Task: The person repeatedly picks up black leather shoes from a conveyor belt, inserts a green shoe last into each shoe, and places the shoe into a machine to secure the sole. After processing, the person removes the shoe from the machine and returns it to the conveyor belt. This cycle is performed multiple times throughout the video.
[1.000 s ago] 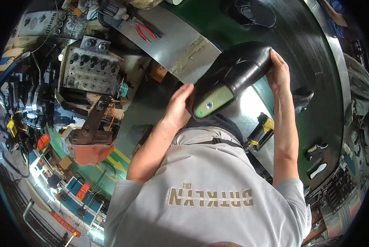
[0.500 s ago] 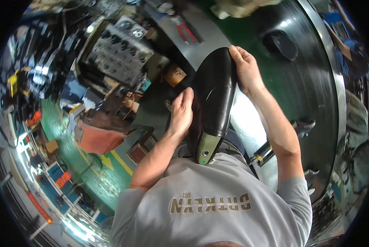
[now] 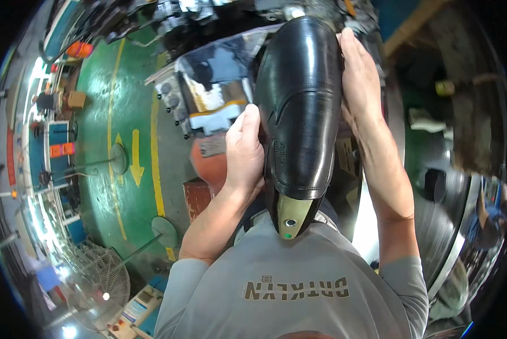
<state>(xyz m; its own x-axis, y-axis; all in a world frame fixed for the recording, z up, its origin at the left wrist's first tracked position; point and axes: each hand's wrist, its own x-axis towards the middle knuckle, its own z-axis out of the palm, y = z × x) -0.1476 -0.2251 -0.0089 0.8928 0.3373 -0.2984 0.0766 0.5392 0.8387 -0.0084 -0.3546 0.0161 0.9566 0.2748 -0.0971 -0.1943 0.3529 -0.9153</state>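
Note:
A glossy black leather shoe upper (image 3: pixel 307 113) is stretched over an olive-green shoe last (image 3: pixel 294 220), held up in front of my chest. Its rounded toe points away from me, while the bare end of the last, with a metal-rimmed hole and a green dot, is near my shirt. Against the left side of the upper lies my left hand (image 3: pixel 245 150), thumb up and the other fingers mostly hidden. My right hand (image 3: pixel 359 73) presses along the far right side with its fingers stretched out straight. The shoe is held between both hands.
Beyond the shoe stands a machine with a cloth-strewn top (image 3: pixel 216 73). A reddish box (image 3: pixel 197 198) and an orange-red rounded thing (image 3: pixel 208 164) sit lower left. Left is a green floor with a yellow arrow (image 3: pixel 136 158) and a fan (image 3: pixel 101 277). A curved dark conveyor (image 3: pixel 428 243) runs along the right.
I have turned left, so the machine now lies ahead and the conveyor has shifted right. The shoe has rolled from a tilted side view to face up and looks nearer.

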